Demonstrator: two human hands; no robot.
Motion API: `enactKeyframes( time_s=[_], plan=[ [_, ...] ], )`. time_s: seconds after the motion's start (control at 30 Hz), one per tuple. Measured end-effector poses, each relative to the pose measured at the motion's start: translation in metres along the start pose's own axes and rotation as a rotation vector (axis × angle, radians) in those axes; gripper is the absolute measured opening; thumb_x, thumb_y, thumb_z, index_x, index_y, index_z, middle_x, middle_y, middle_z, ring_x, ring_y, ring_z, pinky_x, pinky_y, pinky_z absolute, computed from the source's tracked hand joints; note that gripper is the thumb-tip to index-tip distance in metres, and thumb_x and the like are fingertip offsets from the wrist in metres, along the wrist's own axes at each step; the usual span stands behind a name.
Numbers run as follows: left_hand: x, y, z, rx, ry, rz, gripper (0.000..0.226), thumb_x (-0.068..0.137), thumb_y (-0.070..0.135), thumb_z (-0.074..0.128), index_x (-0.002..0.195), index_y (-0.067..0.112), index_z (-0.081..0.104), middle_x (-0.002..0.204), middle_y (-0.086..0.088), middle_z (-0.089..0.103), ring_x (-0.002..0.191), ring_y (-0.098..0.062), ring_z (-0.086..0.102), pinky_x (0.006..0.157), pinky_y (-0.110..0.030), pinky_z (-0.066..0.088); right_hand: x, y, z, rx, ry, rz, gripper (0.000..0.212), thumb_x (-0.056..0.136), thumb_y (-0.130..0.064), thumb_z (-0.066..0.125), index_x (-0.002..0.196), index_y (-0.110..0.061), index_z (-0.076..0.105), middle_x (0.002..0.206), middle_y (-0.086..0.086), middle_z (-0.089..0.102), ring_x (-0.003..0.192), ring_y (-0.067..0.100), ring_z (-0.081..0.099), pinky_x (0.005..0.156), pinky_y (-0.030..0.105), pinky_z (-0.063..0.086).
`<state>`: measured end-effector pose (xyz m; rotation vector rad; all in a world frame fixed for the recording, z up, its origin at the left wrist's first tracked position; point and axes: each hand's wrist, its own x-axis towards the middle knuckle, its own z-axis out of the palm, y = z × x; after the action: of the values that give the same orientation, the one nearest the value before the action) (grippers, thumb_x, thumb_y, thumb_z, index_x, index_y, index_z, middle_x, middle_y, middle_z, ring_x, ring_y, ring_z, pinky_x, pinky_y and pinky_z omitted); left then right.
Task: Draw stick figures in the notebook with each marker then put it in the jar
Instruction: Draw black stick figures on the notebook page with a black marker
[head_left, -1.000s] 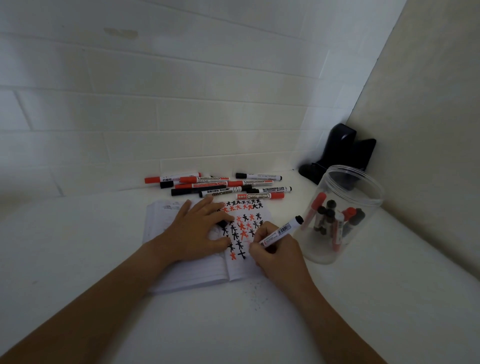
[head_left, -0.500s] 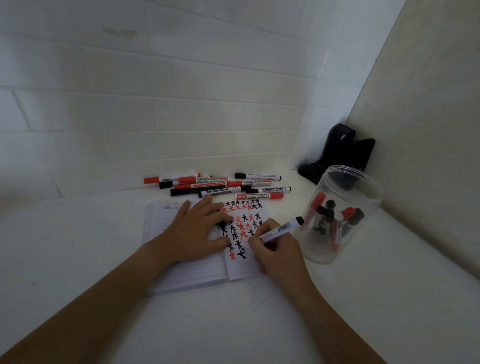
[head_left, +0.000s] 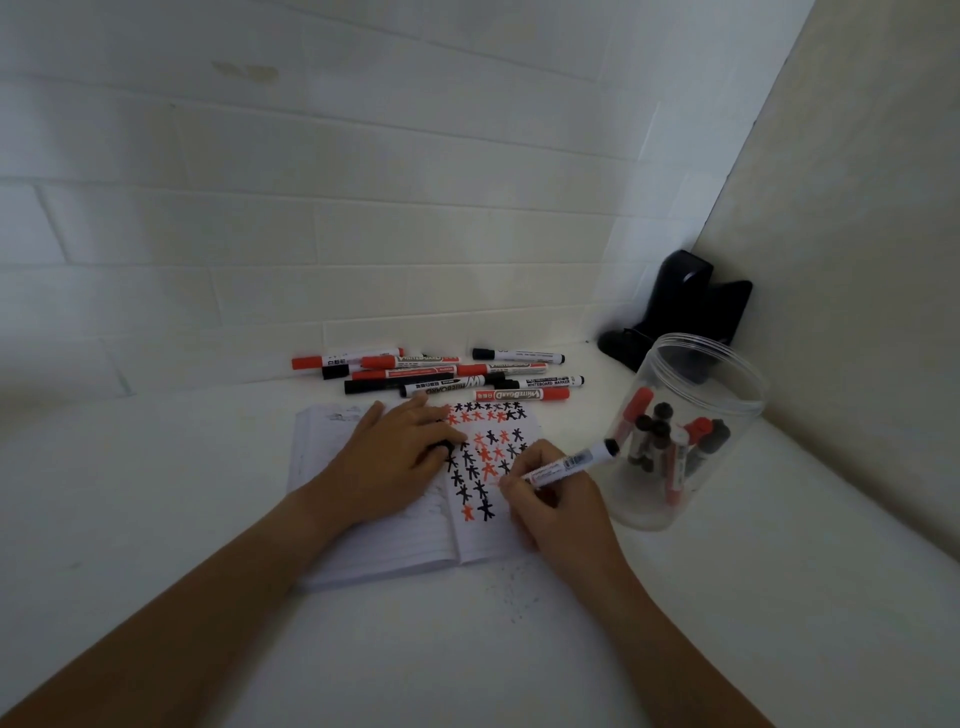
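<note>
An open notebook (head_left: 395, 551) lies on the white counter, its right page filled with red and black stick figures (head_left: 485, 452). My left hand (head_left: 395, 457) rests flat on the left page and the spine; a small black piece shows between its thumb and forefinger. My right hand (head_left: 550, 504) grips a white marker (head_left: 569, 462) with a black end, tip down on the right page beside the figures. A clear plastic jar (head_left: 727, 499) stands upright just right of that hand, lidless, with several red and black markers inside.
Several loose red and black markers (head_left: 441, 374) lie in a row behind the notebook, against the tiled wall. A black object (head_left: 680, 306) stands in the back right corner behind the jar. A beige wall closes the right side.
My right hand has shifted slightly up and left on the page with the marker, its tip still on the paper. My left hand has stayed put.
</note>
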<state>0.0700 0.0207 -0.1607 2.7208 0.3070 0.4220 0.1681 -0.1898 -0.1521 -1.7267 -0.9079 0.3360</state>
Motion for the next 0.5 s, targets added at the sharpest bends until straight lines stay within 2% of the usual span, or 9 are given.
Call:
enactKeyframes(
  time_s=[0.03,0.1,0.17,0.4,0.5],
  plan=[
    [0.0,0.001,-0.002,-0.023,0.048,0.022,0.029,0.101,0.034,0.046,0.127,0.039,0.058,0.142,0.01,0.05,0.144,-0.015,0.029,0.115,-0.055,0.025,0.0,-0.001,-0.001,0.039,0.014,-0.024,0.015,0.097,-0.018,0.066,0.085,-0.021,0.058,0.062,0.001,0.062,0.048,0.013,0.054,0.044,0.023,0.043],
    [0.0,0.005,-0.005,-0.058,0.161,0.076,0.025,0.095,0.025,0.06,0.117,0.033,0.067,0.115,0.008,0.057,0.116,-0.015,0.046,0.097,-0.045,0.043,0.0,-0.003,-0.003,0.102,0.028,-0.065,0.009,0.099,-0.021,0.065,0.091,-0.023,0.06,0.073,0.007,0.069,0.047,0.018,0.058,0.041,0.024,0.044],
    [0.0,0.008,-0.009,-0.084,0.226,0.095,0.025,0.089,0.02,0.068,0.112,0.031,0.07,0.1,0.01,0.053,0.097,-0.013,0.042,0.083,-0.04,0.044,0.0,-0.005,-0.004,0.174,0.024,-0.09,0.004,0.1,-0.024,0.063,0.097,-0.021,0.063,0.083,0.01,0.072,0.049,0.022,0.062,0.04,0.025,0.044],
    [-0.004,0.018,-0.014,-0.205,0.179,0.213,0.027,0.088,0.011,0.069,0.108,0.029,0.073,0.1,0.01,0.064,0.096,-0.011,0.051,0.082,-0.031,0.043,-0.001,-0.008,-0.002,0.203,0.006,-0.149,0.013,0.099,-0.023,0.06,0.102,-0.011,0.062,0.088,0.011,0.073,0.051,0.025,0.062,0.041,0.027,0.045],
    [-0.004,0.02,-0.011,-0.246,0.12,0.246,0.026,0.092,0.014,0.065,0.112,0.03,0.07,0.105,0.014,0.062,0.102,-0.009,0.051,0.087,-0.029,0.043,-0.001,-0.011,0.0,0.167,-0.034,-0.131,0.011,0.099,-0.026,0.064,0.102,-0.014,0.065,0.076,0.014,0.072,0.049,0.026,0.063,0.044,0.029,0.046]
  ],
)
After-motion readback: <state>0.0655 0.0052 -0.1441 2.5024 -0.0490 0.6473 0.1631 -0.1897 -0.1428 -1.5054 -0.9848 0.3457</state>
